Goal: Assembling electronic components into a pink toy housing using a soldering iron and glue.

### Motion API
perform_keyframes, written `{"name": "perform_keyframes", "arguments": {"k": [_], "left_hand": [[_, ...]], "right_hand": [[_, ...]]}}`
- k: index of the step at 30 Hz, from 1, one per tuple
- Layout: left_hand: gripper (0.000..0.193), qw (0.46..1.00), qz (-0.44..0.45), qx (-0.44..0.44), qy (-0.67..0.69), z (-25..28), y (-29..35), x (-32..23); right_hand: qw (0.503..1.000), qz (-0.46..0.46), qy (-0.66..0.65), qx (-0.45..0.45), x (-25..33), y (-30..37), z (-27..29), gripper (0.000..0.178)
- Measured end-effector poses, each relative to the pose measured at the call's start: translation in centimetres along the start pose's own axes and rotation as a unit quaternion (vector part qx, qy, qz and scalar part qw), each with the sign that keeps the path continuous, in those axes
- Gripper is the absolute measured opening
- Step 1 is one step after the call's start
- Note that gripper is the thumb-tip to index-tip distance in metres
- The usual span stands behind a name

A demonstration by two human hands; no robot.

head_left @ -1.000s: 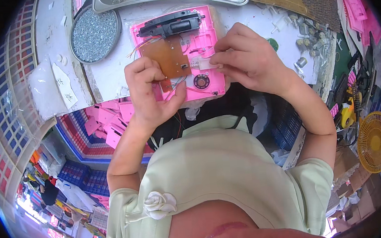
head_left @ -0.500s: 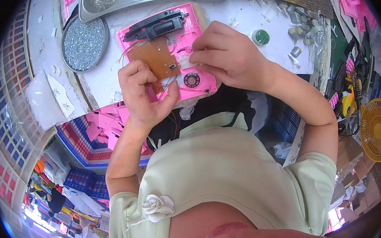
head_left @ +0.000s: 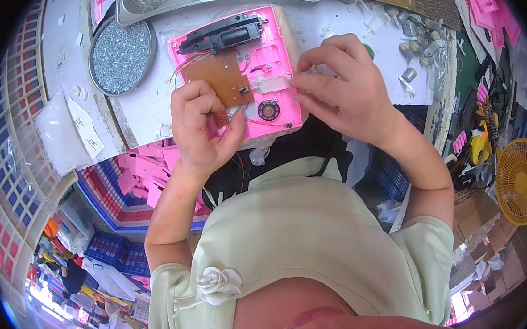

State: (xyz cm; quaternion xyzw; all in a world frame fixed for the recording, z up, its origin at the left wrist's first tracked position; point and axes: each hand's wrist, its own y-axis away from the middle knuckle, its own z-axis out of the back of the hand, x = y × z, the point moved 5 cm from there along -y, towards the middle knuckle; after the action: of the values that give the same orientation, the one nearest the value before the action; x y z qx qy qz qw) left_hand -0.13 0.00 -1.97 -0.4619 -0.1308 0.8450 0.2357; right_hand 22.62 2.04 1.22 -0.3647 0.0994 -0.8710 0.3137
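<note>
One head-worn fisheye looks down from close.

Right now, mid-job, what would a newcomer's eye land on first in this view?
Probably the bright pink plastic casing at upper centre, with a flat brown circuit board on its left half. The bare left hand is at the board's lower edge, the bare right hand at the casing's right side. Next come small silver metal pieces heaped in a round dish left of the casing, and a round yellow grille far right.
</note>
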Motion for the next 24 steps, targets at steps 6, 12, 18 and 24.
{"name": "perform_keyframes", "arguments": {"k": [6,12,18,24], "left_hand": [[0.03,0.997,-0.049,0.017,-0.052,2.3,0.2,-0.7],[0.03,0.996,-0.04,0.04,-0.075,2.4,1.3,-1.2],[0.029,0.997,-0.031,0.035,-0.062,1.8,1.6,-1.2],[0.027,0.997,-0.046,0.024,-0.065,2.5,1.7,-1.2]], "right_hand": [[0.998,0.011,0.06,0.028,0.5,0.4,-0.8,0.036],[0.995,0.032,0.069,0.064,1.7,-0.6,-1.6,0.04],[0.985,0.06,0.12,0.112,2.6,-1.2,-3.0,0.043],[0.958,0.164,0.138,0.192,2.9,-1.9,-3.1,0.043]]}}
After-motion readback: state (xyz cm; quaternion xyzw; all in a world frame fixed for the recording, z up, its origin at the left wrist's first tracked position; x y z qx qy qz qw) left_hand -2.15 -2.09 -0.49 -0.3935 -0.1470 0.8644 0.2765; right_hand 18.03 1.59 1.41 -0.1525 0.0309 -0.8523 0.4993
